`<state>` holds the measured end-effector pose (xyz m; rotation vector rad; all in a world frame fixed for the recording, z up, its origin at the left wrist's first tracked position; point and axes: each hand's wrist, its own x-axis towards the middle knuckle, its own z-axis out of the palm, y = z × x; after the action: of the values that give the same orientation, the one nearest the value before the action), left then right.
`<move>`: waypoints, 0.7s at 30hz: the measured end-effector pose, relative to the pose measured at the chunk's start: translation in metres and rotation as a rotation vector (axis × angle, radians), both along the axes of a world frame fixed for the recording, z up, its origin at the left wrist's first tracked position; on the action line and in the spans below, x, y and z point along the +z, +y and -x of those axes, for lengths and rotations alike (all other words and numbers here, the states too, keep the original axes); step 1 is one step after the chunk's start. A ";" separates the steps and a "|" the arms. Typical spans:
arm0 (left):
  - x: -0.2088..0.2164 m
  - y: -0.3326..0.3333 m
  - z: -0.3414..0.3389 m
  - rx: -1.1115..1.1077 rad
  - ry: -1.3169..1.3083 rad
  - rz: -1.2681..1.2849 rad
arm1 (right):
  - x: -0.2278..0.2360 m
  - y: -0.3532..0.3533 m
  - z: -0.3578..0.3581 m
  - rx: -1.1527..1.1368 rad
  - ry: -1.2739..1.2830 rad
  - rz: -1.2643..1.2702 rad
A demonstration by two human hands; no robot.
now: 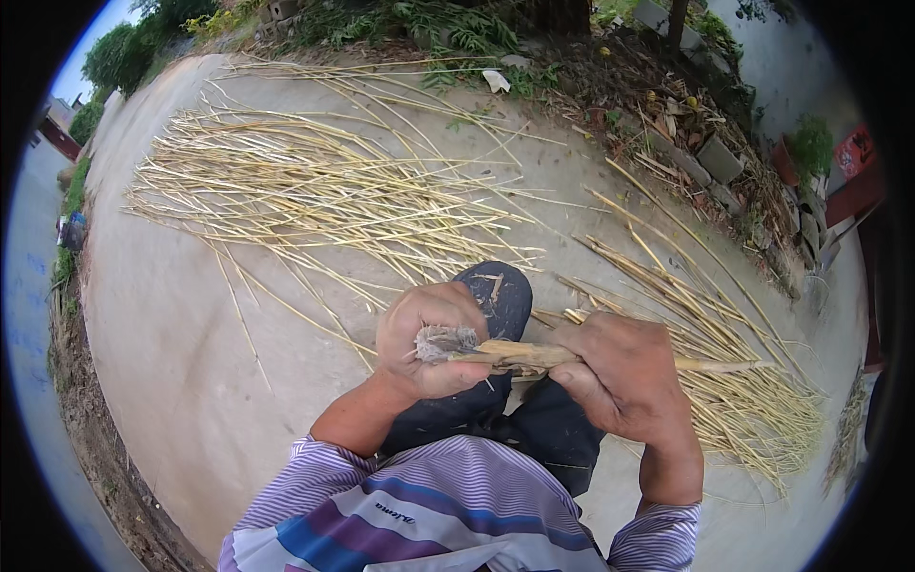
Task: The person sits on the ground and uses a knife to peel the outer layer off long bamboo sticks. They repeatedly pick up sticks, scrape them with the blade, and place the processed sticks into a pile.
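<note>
In front of my knees, both hands hold one dry, yellowish-brown stalk point(522, 356), which lies roughly level across my lap. Its left end is wrapped in the curled fingers of my left hand point(419, 319), together with a frayed grey wad, perhaps cloth point(440, 343). My right hand point(624, 372) grips the stalk further along, fingers closed over it. Beyond that hand, a thin length pokes out to the right. The tip inside my left hand is hidden.
A wide spread of stripped pale stalks point(315, 181) covers the ground ahead and to the left. On the right lies a bundle of browner stalks point(753, 410). Dark trousers show a few chips on the knee point(496, 291). Blocks point(720, 160) and plants line the far edge.
</note>
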<state>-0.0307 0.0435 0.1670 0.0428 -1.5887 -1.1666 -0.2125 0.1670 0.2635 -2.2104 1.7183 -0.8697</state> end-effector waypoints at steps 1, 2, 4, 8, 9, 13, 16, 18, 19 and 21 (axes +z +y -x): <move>0.000 0.002 0.002 -0.004 0.009 -0.016 | 0.001 0.001 0.001 -0.004 -0.001 0.005; 0.001 0.003 0.004 -0.008 0.019 -0.033 | 0.001 0.002 0.002 -0.008 -0.002 0.010; 0.002 -0.001 0.004 -0.040 -0.016 0.058 | -0.001 0.004 0.005 0.011 0.018 0.002; 0.003 -0.008 0.010 -0.015 -0.263 0.376 | -0.013 0.001 0.002 0.006 0.004 0.062; -0.001 -0.011 0.012 0.057 -0.228 0.438 | -0.014 0.002 0.002 -0.003 0.003 0.067; -0.006 -0.005 0.019 0.032 -0.199 0.338 | -0.014 -0.001 0.005 0.006 -0.007 0.073; -0.007 0.001 0.027 0.095 -0.144 0.284 | -0.011 -0.003 0.006 0.004 -0.021 0.093; -0.001 -0.001 0.030 0.052 -0.152 0.309 | -0.010 -0.005 0.005 -0.004 -0.027 0.114; 0.002 -0.002 0.033 0.031 -0.147 0.318 | -0.009 -0.004 0.006 -0.010 -0.019 0.115; 0.007 -0.014 0.026 -0.020 -0.222 0.410 | -0.007 -0.001 0.006 -0.021 -0.005 0.126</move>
<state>-0.0569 0.0295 0.1739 -0.1157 -2.0034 -0.8527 -0.2189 0.1656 0.2567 -2.2703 1.7318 -1.0133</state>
